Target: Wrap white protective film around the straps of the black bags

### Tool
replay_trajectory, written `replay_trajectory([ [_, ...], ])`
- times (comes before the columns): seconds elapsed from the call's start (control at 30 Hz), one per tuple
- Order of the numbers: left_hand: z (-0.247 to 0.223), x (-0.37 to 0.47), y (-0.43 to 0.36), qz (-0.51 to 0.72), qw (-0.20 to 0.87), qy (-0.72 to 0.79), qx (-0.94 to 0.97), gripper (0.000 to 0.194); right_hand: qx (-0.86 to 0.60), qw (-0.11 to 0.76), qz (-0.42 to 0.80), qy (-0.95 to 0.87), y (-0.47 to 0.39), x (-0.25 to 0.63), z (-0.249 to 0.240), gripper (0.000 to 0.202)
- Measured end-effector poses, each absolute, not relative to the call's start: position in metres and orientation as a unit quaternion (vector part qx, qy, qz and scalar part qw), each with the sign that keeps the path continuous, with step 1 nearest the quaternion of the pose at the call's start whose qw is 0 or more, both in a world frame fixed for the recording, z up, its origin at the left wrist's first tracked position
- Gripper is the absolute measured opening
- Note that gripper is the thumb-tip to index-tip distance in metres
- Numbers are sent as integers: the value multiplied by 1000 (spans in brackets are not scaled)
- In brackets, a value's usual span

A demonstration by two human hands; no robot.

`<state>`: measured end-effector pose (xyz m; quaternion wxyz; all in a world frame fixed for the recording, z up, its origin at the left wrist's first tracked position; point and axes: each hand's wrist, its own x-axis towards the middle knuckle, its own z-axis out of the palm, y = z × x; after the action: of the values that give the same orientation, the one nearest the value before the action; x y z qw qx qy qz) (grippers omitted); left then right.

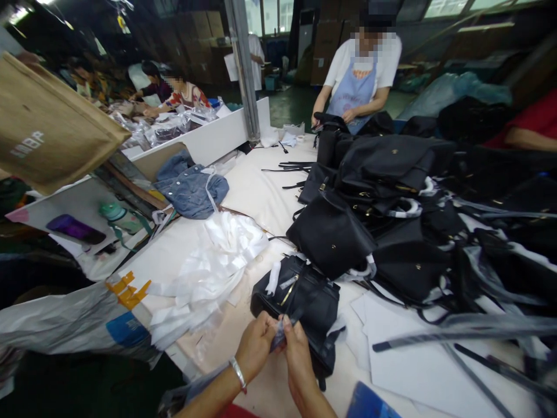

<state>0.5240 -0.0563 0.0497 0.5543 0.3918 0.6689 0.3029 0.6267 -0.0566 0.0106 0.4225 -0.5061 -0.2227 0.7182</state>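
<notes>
A black leather-look bag [319, 290] lies on the pale table in front of me, a gold zip and a white-wrapped part on its upper side. Just at its near edge, my left hand [257, 345] and my right hand [296, 354] meet, fingertips pinched together. Between them is a dark strap [277, 338] with clear plastic film around it. Both hands are closed on this strap; its ends are partly hidden by my fingers. A silvery bracelet sits on my left wrist.
A heap of black bags [391, 168] covers the right side. White tissue strips [213, 261] lie left, near denim cloth [191, 186]. White sheets [400, 348] and plastic-sleeved straps [456, 331] lie at right. A person in a blue apron [357, 87] stands across the table; a metal post [243, 69] rises left.
</notes>
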Motion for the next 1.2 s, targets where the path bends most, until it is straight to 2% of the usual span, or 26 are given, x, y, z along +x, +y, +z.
replay_trajectory([
  [0.07,46,523,-56,301,560,666,390,22,-483,352,752,-278,-47,644,20,43],
  [0.13,43,519,-58,304,549,673,393,22,-496,282,731,-374,-35,668,33,42],
  [0.3,44,502,-67,304,533,674,412,27,-641,294,360,-610,-32,701,42,28],
  [0.4,47,492,-75,302,532,673,416,28,-619,217,321,-682,-58,684,31,33],
  [0.5,51,481,-86,301,541,673,406,29,-586,163,352,-711,-86,663,25,34],
  [0.63,57,471,-102,294,548,682,385,29,-530,185,483,-672,-91,656,29,23],
  [0.67,59,470,-104,294,548,682,385,29,-531,201,532,-629,-87,657,29,22],
  [0.8,65,472,-108,305,561,668,383,27,-567,255,713,-324,-63,661,28,39],
  [0.93,68,473,-103,295,549,670,403,23,-443,303,836,-118,-47,656,31,41],
  [1.03,73,473,-93,282,509,685,438,19,-381,348,853,-72,-37,652,32,34],
  [1.2,80,483,-63,248,448,695,505,18,-433,432,788,-70,-34,637,31,29],
])
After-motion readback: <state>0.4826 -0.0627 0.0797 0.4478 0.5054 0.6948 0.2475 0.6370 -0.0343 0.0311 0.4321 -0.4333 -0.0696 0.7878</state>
